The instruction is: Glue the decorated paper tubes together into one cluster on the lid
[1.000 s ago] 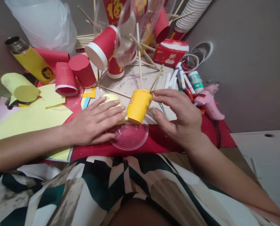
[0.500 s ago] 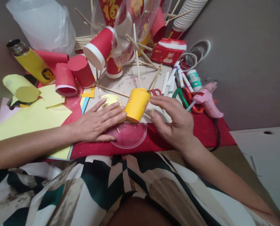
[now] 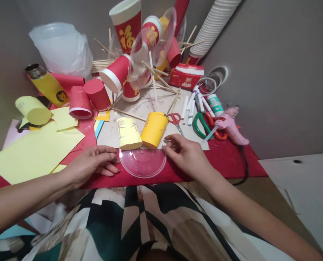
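A clear plastic lid (image 3: 142, 165) lies flat on a red paper sheet (image 3: 221, 165) at the table's near edge. My right hand (image 3: 185, 156) pinches the lid's right rim with thumb and forefinger. On the red sheet rests my left hand (image 3: 92, 163), fingers loose, their tips at the lid's left rim. Just behind the lid a yellow paper cup (image 3: 154, 128) and a pale yellow cup (image 3: 127, 133) lie side by side, touched by neither hand.
Red scissors (image 3: 175, 119), green scissors (image 3: 201, 125), a pink glue gun (image 3: 230, 125), markers (image 3: 194, 103) and a glue bottle (image 3: 215, 104) lie at the right. Red cups (image 3: 96, 94), skewers (image 3: 153, 83), a tissue packet (image 3: 185, 76) and a plastic bag (image 3: 61, 49) crowd the back. Yellow paper (image 3: 33, 150) covers the left.
Both hands have let go of the two yellow cups and dropped back to the lid's rims. The pale yellow cup is now uncovered. The camera has tilted up.
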A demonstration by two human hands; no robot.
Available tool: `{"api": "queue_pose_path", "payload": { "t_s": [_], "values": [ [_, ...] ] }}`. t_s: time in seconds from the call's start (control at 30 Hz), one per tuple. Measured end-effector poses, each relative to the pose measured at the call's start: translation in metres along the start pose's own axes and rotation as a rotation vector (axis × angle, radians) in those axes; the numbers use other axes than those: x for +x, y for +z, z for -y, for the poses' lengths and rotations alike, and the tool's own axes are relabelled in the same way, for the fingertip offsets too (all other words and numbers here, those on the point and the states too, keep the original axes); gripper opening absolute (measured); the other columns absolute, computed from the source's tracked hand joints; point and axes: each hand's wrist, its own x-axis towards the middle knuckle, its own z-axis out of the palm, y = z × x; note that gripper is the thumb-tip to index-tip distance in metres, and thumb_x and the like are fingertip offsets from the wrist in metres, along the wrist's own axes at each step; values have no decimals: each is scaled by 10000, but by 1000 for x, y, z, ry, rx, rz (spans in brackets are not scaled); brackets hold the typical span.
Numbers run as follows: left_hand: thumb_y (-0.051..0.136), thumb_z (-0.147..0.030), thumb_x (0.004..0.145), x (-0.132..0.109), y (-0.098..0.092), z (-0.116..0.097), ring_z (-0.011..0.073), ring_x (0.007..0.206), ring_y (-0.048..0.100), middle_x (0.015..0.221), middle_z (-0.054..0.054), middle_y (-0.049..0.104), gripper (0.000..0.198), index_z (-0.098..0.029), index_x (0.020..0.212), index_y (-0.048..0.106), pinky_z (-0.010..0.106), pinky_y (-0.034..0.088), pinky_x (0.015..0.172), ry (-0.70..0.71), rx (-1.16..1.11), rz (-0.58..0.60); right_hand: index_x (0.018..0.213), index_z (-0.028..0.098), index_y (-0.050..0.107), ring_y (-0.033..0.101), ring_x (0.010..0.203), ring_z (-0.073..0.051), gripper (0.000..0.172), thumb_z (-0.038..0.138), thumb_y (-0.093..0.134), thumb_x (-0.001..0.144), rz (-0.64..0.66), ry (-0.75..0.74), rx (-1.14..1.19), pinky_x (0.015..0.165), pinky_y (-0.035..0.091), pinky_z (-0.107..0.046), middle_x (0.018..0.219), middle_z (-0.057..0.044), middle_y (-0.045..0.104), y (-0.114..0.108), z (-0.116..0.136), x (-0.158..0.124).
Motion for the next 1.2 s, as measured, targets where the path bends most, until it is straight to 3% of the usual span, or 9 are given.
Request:
{"api": "queue_pose_path", "payload": {
  "t_s": [0.23, 0.4, 0.53, 0.63, 0.8, 1.0, 1.2],
  "values": [
    [656, -118, 945, 6, 21, 3, 62, 484, 604, 603, -30, 641, 34, -106, 975, 665, 158, 587, 540, 70, 20, 76, 920, 209, 663, 590, 578, -149, 211, 332, 656, 748, 36, 105, 229, 605, 469, -297, 643, 19, 631, 13, 4, -2],
    [730, -212, 908, 13, 16, 3, 39, 504, 612, 816, 5, 736, 129, -116, 980, 681, 166, 585, 566, 262, -41, 152, 997, 193, 633, 612, 596, -138, 397, 495, 731, 760, 73, 227, 483, 484, 463, -240, 711, 14, 630, 10, 7, -6],
    [846, -312, 826, 12, 10, -5, 40, 534, 622, 800, -1, 734, 272, -124, 939, 686, 146, 552, 567, 401, -26, 184, 1093, 190, 628, 570, 523, -110, 546, 588, 789, 757, 118, 281, 655, 417, 445, -199, 680, 30, 647, 3, 12, -4],
    [847, -329, 824, 10, 9, -11, 46, 531, 620, 810, 3, 745, 292, -126, 969, 694, 156, 544, 555, 443, -3, 197, 973, 178, 675, 516, 448, -90, 524, 610, 835, 724, 224, 299, 771, 375, 425, -190, 622, 13, 663, 2, 18, 1],
    [809, -273, 851, 6, 11, -22, 43, 528, 619, 758, -35, 723, 220, -135, 991, 709, 153, 543, 554, 518, 0, 214, 765, 174, 678, 514, 449, -55, 520, 608, 925, 618, 320, 317, 927, 364, 428, -161, 740, -40, 749, 5, 29, 8],
    [792, -316, 883, 4, 7, -34, 41, 603, 657, 766, -25, 737, 211, -140, 977, 726, 116, 536, 585, 588, -12, 257, 725, 173, 683, 484, 433, -40, 489, 542, 975, 588, 367, 357, 1013, 354, 420, -138, 675, 2, 705, 3, 32, 14],
    [839, -375, 800, 12, 4, -30, 91, 616, 700, 798, 10, 756, 297, -130, 879, 692, 204, 600, 611, 510, -11, 268, 749, 171, 711, 482, 429, -43, 425, 487, 972, 636, 377, 378, 1009, 364, 435, -144, 670, -4, 714, 4, 27, 16]
  ]
}}
